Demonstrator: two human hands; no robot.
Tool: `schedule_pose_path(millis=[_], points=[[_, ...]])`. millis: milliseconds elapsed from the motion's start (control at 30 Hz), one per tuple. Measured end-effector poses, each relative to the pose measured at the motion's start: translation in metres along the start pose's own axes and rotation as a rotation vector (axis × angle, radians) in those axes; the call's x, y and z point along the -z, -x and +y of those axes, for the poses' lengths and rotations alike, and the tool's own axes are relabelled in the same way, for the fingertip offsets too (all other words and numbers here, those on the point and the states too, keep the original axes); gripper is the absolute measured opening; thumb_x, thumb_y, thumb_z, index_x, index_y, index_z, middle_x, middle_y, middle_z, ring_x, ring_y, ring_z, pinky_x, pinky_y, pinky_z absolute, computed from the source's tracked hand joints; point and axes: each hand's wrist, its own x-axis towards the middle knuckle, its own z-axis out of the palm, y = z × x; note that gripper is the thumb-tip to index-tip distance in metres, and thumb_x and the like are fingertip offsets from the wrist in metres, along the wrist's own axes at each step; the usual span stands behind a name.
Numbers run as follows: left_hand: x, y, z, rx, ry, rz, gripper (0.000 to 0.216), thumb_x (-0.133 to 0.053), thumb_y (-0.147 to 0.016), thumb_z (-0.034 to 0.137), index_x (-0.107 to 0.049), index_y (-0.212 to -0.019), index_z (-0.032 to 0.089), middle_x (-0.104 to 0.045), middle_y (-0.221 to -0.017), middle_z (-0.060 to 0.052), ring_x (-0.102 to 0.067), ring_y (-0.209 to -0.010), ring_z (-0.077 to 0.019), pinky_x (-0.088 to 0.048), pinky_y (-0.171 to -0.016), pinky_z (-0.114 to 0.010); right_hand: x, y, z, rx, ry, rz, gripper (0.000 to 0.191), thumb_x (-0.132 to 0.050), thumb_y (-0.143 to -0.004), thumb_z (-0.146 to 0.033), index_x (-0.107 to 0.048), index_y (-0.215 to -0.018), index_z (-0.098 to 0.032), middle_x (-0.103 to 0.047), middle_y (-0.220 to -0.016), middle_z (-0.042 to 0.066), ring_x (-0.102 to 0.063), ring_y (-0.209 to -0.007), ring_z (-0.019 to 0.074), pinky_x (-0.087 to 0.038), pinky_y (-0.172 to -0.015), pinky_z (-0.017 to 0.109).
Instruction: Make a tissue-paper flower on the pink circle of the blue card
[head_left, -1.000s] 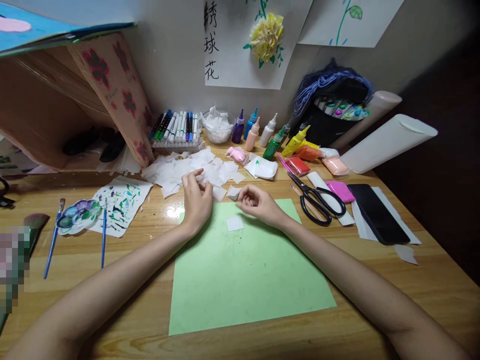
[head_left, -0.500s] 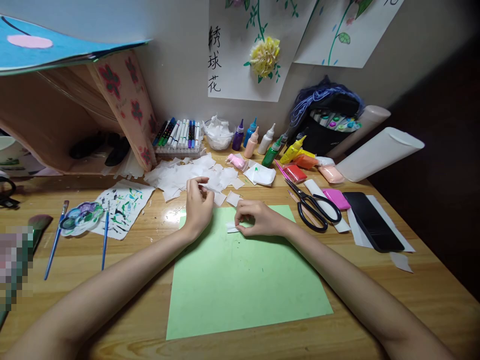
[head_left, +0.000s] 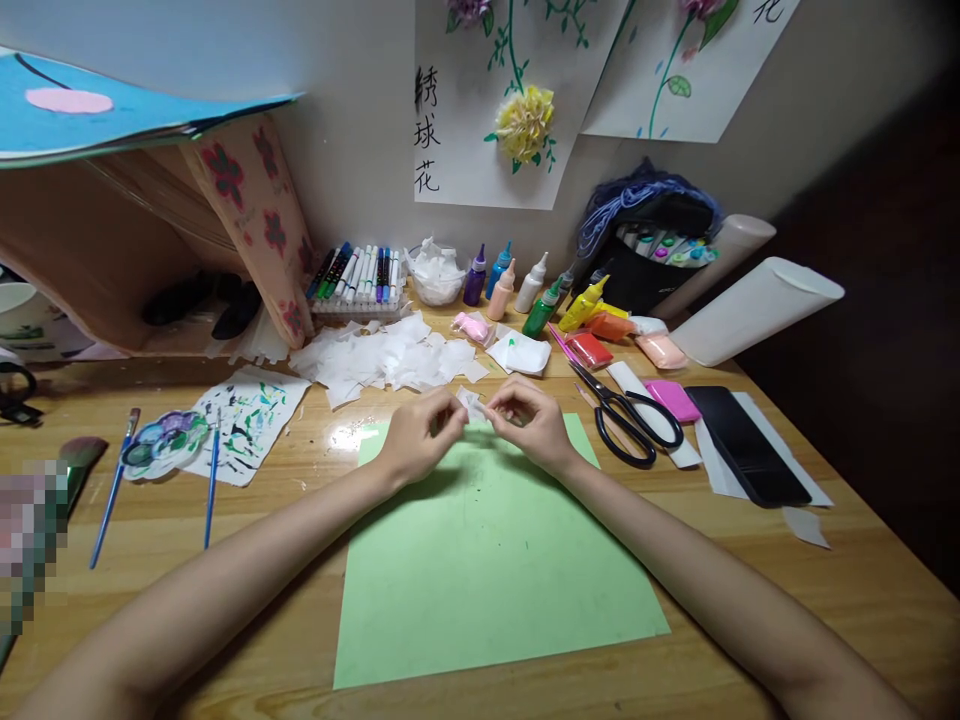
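My left hand [head_left: 424, 435] and my right hand [head_left: 531, 422] face each other over the far edge of a green sheet [head_left: 502, 580]. The fingers of both are pinched, with a small piece of white tissue paper [head_left: 472, 402] between the fingertips. The fingers partly hide the paper, and a loose piece on the table behind blends with it. Just beyond my left hand spreads a heap of white paper pieces [head_left: 390, 355]. To the right of my right hand lie black-handled scissors [head_left: 626, 415].
Paint bottles [head_left: 535, 285], a marker box [head_left: 360, 280] and a glass bowl [head_left: 435, 280] line the wall. Brushes [head_left: 214, 480] and a paint palette [head_left: 161, 440] lie left. A phone [head_left: 746, 445] and a white tube [head_left: 757, 310] are right.
My left hand has come away from the paper heap, moving right and toward me. My right hand has lifted slightly and shifted right with its paper. The fingertips now nearly meet.
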Motion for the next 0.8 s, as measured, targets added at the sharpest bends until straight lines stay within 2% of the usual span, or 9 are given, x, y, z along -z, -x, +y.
schedule_pose_path(millis=[100,200,300,433,567,800], points=[[-0.0021,0.0023,0.0037,-0.066,-0.084,-0.032,0.023,-0.049,-0.084,0.034,-0.049,-0.07,0.016,-0.049,-0.066,0.001,-0.044,-0.06,-0.0109,-0.032,-0.057,-0.024,-0.0041,0.0034,-0.0039,0.043,0.065,0.011,0.002,-0.063,-0.075,-0.018,-0.061,-0.074,-0.018,-0.053,-0.071,0.001,-0.045,-0.061,0.012,-0.037,-0.054,0.026],[-0.0035,0.0035,0.0037,-0.071,-0.086,-0.015,0.022,-0.046,-0.085,0.032,-0.048,-0.071,0.016,-0.047,-0.066,0.001,-0.042,-0.06,-0.0108,-0.031,-0.057,-0.024,-0.0057,0.0052,-0.0057,0.065,0.11,0.019,0.002,-0.062,-0.075,-0.018,-0.061,-0.075,-0.018,-0.052,-0.07,0.001,-0.045,-0.06,0.0117,-0.037,-0.053,0.026],[-0.0027,0.0029,0.0016,-0.048,-0.018,-0.008,0.023,-0.042,-0.088,0.031,-0.051,-0.073,0.016,-0.05,-0.069,0.0,-0.044,-0.062,-0.0111,-0.032,-0.06,-0.024,-0.0045,0.0045,-0.0046,0.085,0.137,0.042,0.001,-0.062,-0.076,-0.018,-0.061,-0.075,-0.018,-0.052,-0.07,0.001,-0.045,-0.06,0.0114,-0.038,-0.053,0.026],[-0.0008,-0.001,-0.0028,0.07,0.172,0.012,0.032,-0.04,-0.089,0.036,-0.053,-0.069,0.015,-0.053,-0.068,0.0,-0.045,-0.062,-0.011,-0.034,-0.06,-0.024,-0.0021,0.0031,-0.0031,0.167,0.182,0.035,0.002,-0.062,-0.075,-0.017,-0.061,-0.076,-0.018,-0.053,-0.07,0.001,-0.046,-0.059,0.0112,-0.04,-0.054,0.026],[-0.0001,-0.0035,-0.0054,0.116,0.343,-0.078,0.034,-0.043,-0.087,0.04,-0.053,-0.066,0.015,-0.048,-0.061,0.002,-0.043,-0.056,-0.0092,-0.033,-0.055,-0.022,-0.0016,0.004,-0.0036,0.253,0.243,0.037,0.004,-0.062,-0.075,-0.015,-0.062,-0.078,-0.019,-0.053,-0.07,0.001,-0.049,-0.061,0.0117,-0.042,-0.053,0.025],[-0.0002,-0.0022,-0.0006,0.106,0.301,-0.083,0.028,-0.05,-0.084,0.038,-0.052,-0.069,0.015,-0.047,-0.06,0.003,-0.04,-0.053,-0.0079,-0.03,-0.051,-0.021,-0.0016,0.004,-0.0053,0.289,0.284,0.076,0.006,-0.063,-0.075,-0.015,-0.063,-0.078,-0.019,-0.054,-0.07,0.001,-0.049,-0.06,0.0116,-0.042,-0.051,0.025]])
